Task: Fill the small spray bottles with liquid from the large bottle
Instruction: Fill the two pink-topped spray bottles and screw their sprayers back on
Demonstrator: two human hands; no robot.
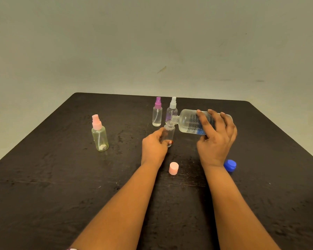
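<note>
Right hand (pixel 216 139) is wrapped around the big bottle (pixel 186 121). Its fingers are spread across the label and the thumb is tucked underneath, so it's a full grip, not a pinch. The bottle is clear plastic with a blue-and-white printed label, tipped over nearly flat, with its open neck pointing left and sitting right at the mouth of the small bottle (pixel 170 133). I can't make out an actual stream, it's too small and see-through. Left hand (pixel 154 145) holds that small bottle low on its side with curled fingers and thumb, keeping it upright on the table (pixel 61 177). It's a clear round bottle with a threaded neck and no top on. Both forearms reach straight in from the bottom edge, the right wrist raised a bit higher than the left. The table is dark, matte and kind of blotchy. A pink cap (pixel 173 168) stands between the wrists, and a blue cap (pixel 230 165) lies just right of the right wrist. Three more little bottles stand capped: a pink-topped sprayer (pixel 99 136) well off to the left, plus a purple-topped sprayer (pixel 157 114) and a white-topped sprayer (pixel 172 110) side by side behind the pour spot.
</note>
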